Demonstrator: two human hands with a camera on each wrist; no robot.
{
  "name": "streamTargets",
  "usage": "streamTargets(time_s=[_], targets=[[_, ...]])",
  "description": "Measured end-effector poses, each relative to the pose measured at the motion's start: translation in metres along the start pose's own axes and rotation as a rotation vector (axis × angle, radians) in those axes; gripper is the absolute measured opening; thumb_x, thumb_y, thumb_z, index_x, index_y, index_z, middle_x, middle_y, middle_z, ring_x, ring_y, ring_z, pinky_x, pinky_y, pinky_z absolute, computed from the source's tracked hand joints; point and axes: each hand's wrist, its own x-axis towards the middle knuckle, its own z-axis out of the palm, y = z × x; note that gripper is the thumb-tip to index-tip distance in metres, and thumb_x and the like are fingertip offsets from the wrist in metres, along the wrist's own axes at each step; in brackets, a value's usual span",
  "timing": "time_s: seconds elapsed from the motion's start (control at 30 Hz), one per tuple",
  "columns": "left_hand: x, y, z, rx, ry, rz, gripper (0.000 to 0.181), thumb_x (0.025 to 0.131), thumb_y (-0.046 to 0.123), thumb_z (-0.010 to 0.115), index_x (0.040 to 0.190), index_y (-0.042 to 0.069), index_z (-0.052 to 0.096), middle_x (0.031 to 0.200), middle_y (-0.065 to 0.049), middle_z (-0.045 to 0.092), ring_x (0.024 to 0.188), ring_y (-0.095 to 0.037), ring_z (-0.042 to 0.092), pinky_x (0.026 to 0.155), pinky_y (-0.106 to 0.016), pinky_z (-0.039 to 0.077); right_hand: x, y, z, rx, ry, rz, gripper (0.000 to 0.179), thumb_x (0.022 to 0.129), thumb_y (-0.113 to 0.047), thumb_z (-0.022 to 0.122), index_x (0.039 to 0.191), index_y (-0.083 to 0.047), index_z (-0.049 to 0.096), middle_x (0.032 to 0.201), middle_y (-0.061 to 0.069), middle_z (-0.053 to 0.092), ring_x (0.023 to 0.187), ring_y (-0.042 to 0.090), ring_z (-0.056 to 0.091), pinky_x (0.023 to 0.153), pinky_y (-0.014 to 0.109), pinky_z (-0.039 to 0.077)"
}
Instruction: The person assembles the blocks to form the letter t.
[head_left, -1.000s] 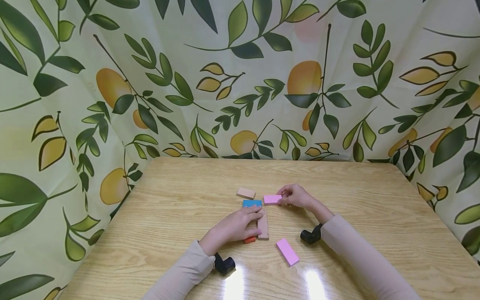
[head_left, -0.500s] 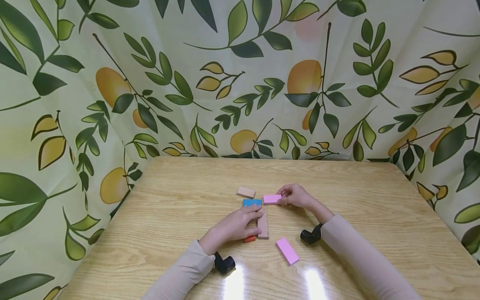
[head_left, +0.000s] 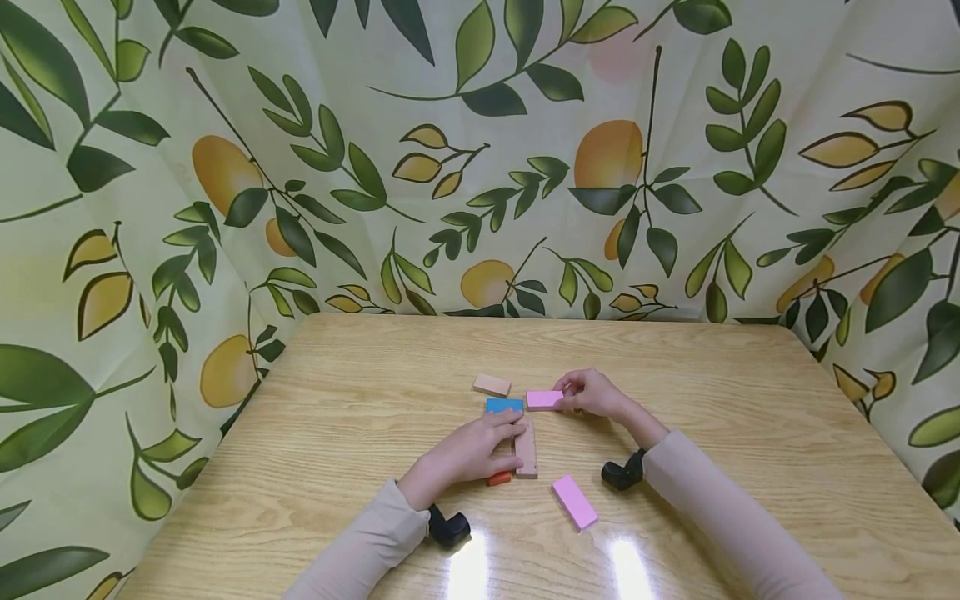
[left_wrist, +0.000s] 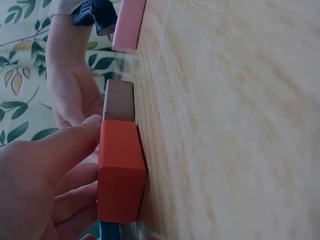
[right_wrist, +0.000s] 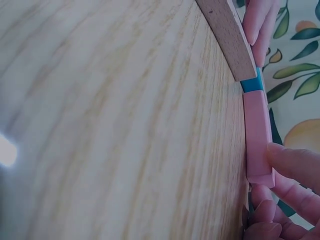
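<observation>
My right hand (head_left: 594,392) pinches the right end of a pink block (head_left: 542,400), which lies flat on the table; the right wrist view shows the thumb on this block (right_wrist: 257,132). The block's other end sits right by a blue block (head_left: 504,406). My left hand (head_left: 471,450) rests over the blocks, fingers extended toward the blue block and a long plain wooden block (head_left: 528,454). Under that hand a red block (head_left: 498,479) is mostly hidden; in the left wrist view the red block (left_wrist: 121,170) stands against the wooden block (left_wrist: 119,100), with my thumb at their upper edge.
A second pink block (head_left: 575,503) lies at a slant nearer the front. Beyond the blue block lies a small tan wooden block (head_left: 492,384). Black wrist devices (head_left: 450,530) hang under both sleeves. A leaf-patterned curtain (head_left: 480,167) stands behind the wood-grain table (head_left: 375,367).
Almost nothing differs. The pink block in my right hand has shifted very slightly left, toward the blue block; the left hand holds its place.
</observation>
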Motion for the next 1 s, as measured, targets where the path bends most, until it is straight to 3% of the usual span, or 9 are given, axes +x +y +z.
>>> streamTargets(time_s=[1.0], targets=[[-0.0016, 0.0017, -0.0006, 0.002, 0.006, -0.004, 0.053, 0.094, 0.039, 0.060, 0.139, 0.013, 0.052, 0.153, -0.007, 0.042, 0.142, -0.023, 0.042, 0.117, -0.037, 0.039, -0.0065, -0.0022, 0.0025, 0.033, -0.008, -0.013, 0.024, 0.081, -0.008, 0.074, 0.101, 0.003, 0.067, 0.067, -0.003, 0.052, 0.056, 0.009, 0.044, 0.048, 0.018, 0.035]])
